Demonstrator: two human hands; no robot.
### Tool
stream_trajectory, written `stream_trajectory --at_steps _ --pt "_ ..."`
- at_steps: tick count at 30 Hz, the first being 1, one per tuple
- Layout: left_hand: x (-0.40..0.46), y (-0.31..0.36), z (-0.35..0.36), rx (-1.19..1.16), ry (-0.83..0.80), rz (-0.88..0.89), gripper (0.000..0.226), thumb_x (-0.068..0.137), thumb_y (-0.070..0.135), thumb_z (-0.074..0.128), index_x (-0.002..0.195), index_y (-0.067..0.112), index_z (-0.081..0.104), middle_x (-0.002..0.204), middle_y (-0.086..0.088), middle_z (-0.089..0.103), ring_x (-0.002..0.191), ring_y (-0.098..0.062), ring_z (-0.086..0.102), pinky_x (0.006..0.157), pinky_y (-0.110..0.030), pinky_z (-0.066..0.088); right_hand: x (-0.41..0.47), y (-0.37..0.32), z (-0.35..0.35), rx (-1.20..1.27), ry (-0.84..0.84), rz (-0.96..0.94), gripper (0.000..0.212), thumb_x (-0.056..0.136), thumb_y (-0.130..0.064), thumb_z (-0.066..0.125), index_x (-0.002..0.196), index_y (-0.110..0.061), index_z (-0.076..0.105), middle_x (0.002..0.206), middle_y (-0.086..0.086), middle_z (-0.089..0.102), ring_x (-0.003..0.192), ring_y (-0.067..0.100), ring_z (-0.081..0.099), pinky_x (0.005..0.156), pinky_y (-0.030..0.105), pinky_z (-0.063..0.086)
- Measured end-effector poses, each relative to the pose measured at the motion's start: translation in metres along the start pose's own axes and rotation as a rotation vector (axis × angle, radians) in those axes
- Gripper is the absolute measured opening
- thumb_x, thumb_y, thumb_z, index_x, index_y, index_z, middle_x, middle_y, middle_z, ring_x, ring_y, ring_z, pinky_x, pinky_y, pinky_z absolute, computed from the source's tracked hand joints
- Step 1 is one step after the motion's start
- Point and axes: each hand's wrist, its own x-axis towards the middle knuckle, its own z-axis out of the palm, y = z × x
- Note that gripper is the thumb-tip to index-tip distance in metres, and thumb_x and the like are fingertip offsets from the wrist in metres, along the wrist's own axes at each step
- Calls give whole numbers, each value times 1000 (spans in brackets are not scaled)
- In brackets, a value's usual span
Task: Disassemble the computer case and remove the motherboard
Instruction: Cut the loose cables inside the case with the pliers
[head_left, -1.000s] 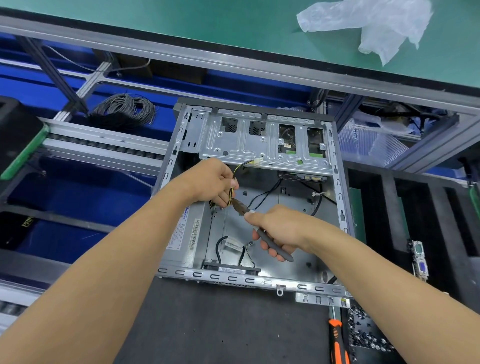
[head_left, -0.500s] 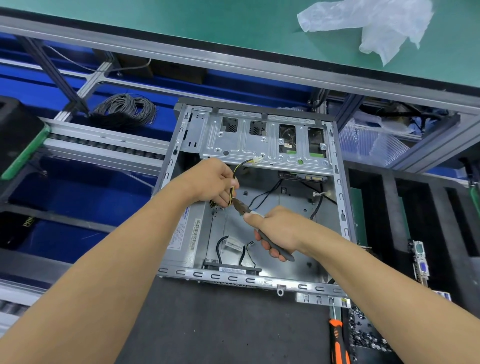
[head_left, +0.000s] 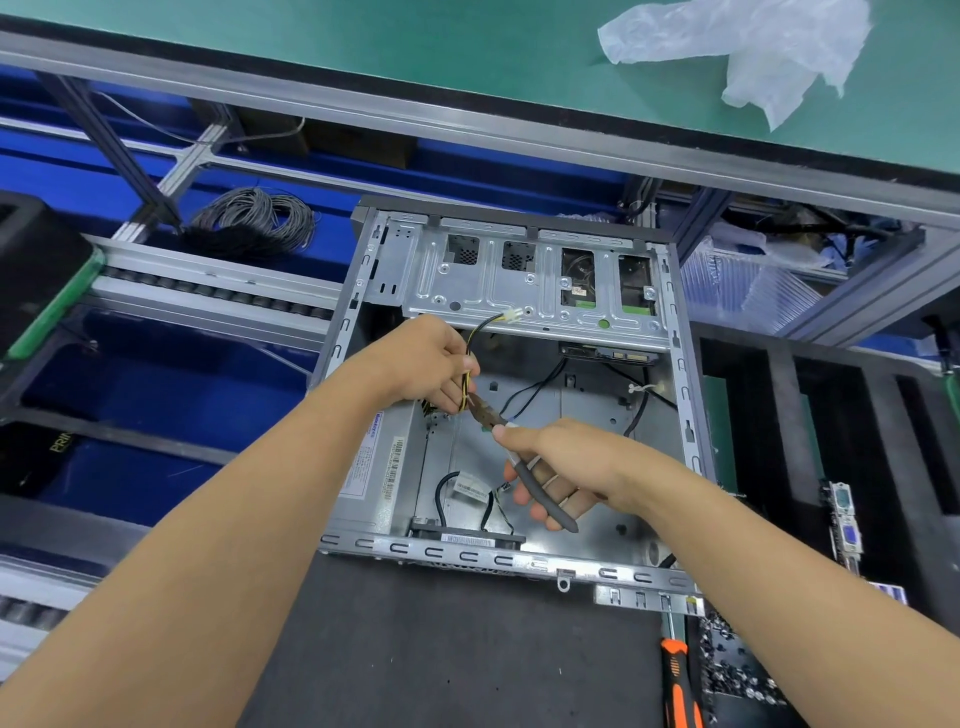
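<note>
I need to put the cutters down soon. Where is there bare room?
Dark mat is bare between the case front rail and the screwdriver. Case floor right of the right hand is bare. Crowded: left hand with wires.

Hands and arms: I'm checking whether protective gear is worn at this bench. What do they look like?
Both arms are bare, with no sleeve in view. The left hand and right hand wear no gloves, rings or watch. A clear plastic glove lies unused on the green bench.

Yellow-black cable (head_left: 470, 364); orange-black screwdriver (head_left: 681, 686); possibly rusty-brown cutters (head_left: 485, 413).
</note>
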Motion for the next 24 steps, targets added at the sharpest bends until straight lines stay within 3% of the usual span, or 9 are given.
stream_trajectory --at_steps 5,12,16,24 --pt "-2 1 1 23 -12 24 17 97 11 56 88 3 68 81 -12 74 69 -28 73 67 -33 61 -6 -14 -7 -48 -48 62 65 88 -67 52 100 -5 69 79 10 74 67 25 72 61 37 59" --pt "-5 2 -1 5 -7 41 16 97 11 57 89 2 68 82 -15 74 69 -30 72 67 -35 62 -8 -26 -7 -175 -22 76 66 90 -68 47 94 -6 68 73 7 70 56 20 66 55 30 56" --pt "-6 3 -1 -3 1 39 16 97 9 55 92 1 67 83 -16 73 73 -35 72 67 -35 62 -4 -21 -4 -181 6 38 63 90 -67 47 85 -7 66 59 3 65 47 18 59 50 28 52" --pt "-6 2 -1 9 7 36 17 97 11 57 91 0 68 82 -17 73 72 -33 73 70 -37 62 0 -13 8 -226 114 -70 61 93 -62 45 76 -6 60 49 3 58 38 20 53 41 25 47"
